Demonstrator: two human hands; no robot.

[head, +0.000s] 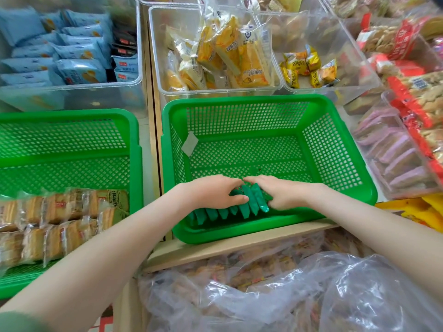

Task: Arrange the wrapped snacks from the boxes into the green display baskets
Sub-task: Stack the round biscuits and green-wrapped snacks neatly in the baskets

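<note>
Head view. Midway through stocking the right green basket [268,101]: just one row of green wrapped snacks [239,208] inside, stood on edge against the near wall, leaning. Gripped across the top by the left hand [213,191], fingers curled over, thumb on the near face. Met at the right end by the right hand [287,196], fingertips tucked out of sight, so gripping or merely pressing cannot be told. Next, most likely: square the row upright, let go, reach into the clear bag [275,291] below for more.
</note>
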